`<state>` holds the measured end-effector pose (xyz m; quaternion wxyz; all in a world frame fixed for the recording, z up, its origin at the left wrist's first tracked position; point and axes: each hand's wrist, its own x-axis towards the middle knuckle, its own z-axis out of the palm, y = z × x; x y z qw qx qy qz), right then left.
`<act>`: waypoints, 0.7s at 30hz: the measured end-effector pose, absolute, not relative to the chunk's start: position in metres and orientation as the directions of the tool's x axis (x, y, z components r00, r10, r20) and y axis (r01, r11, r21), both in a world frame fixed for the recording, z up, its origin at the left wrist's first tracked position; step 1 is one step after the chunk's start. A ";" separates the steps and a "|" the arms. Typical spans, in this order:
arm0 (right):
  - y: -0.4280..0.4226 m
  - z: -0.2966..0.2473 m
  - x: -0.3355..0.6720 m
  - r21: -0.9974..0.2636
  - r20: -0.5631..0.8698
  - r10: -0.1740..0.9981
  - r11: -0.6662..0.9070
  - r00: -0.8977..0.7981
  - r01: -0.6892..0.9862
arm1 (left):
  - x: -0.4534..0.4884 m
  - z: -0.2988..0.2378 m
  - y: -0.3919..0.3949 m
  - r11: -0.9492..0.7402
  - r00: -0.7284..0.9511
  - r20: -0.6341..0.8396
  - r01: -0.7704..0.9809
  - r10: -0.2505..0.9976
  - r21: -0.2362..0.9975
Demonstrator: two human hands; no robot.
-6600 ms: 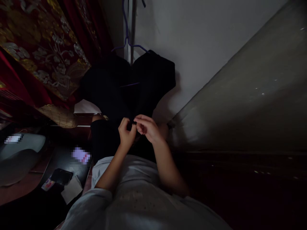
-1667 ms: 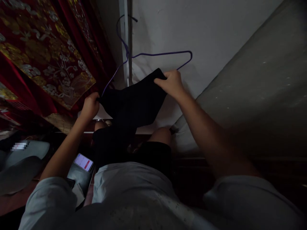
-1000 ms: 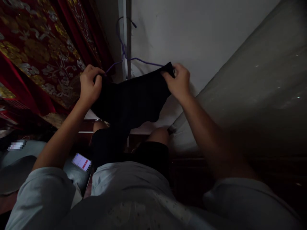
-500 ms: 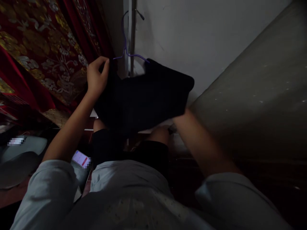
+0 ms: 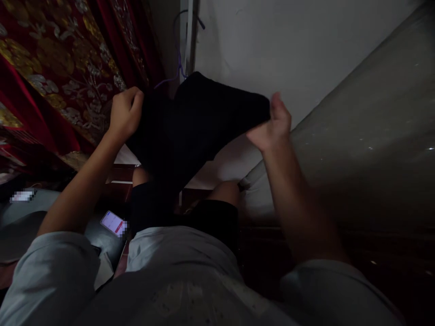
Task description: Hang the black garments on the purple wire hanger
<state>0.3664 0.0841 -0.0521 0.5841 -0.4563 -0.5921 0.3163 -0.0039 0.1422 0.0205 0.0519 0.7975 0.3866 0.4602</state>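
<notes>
A black garment (image 5: 200,122) hangs over a purple wire hanger (image 5: 176,68) that is hooked on a vertical pole against the white wall. My left hand (image 5: 124,113) is closed on the garment's left edge, near the hanger's left arm. My right hand (image 5: 273,124) grips the garment's right edge, thumb raised, fingers tucked under the cloth. The hanger's right arm is hidden beneath the fabric.
A red and gold embroidered cloth (image 5: 57,63) hangs at the left. A grey slanted surface (image 5: 356,136) rises at the right. A lit phone (image 5: 113,222) lies below left beside a grey cushion (image 5: 23,217). My knees in black shorts (image 5: 190,213) show below.
The garment, earlier held below the bare hanger, now drapes over it. My right hand has come out from under the cloth to its right edge; my left hand dropped slightly.
</notes>
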 end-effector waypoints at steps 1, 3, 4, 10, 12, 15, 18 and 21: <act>0.084 -0.042 0.367 -0.905 0.413 0.902 0.392 0.129 0.163 | -0.002 0.020 0.143 -0.686 0.258 0.695 0.572 0.672 0.451; 0.085 -0.021 0.363 -0.899 0.432 0.888 0.408 0.159 0.162 | 0.002 0.023 0.146 -0.679 0.237 0.702 0.575 0.672 0.456; 0.085 -0.010 0.358 -0.897 0.434 0.885 0.409 0.169 0.165 | 0.003 0.026 0.148 -0.686 0.242 0.709 0.575 0.663 0.446; 0.056 0.040 0.318 -0.878 0.477 0.876 0.471 0.074 0.078 | 0.003 0.045 0.175 -0.727 0.275 0.748 0.575 0.604 0.376; 0.038 0.046 0.313 -0.872 0.482 0.851 0.489 -0.207 -0.020 | 0.004 0.043 0.178 -0.737 0.221 0.764 0.515 0.607 0.437; 0.020 0.044 0.312 -0.927 0.267 0.599 0.375 -0.755 -0.030 | 0.012 0.032 0.161 -0.738 0.139 0.753 0.376 0.643 0.561; 0.026 0.025 0.302 -0.892 0.110 0.576 0.417 -0.810 0.176 | 0.026 0.023 0.122 -0.775 0.191 0.765 0.325 0.615 0.542; 0.048 -0.016 0.274 -0.665 0.314 0.781 0.587 -0.539 0.463 | 0.043 0.020 0.078 -0.852 0.379 0.764 0.252 0.522 0.458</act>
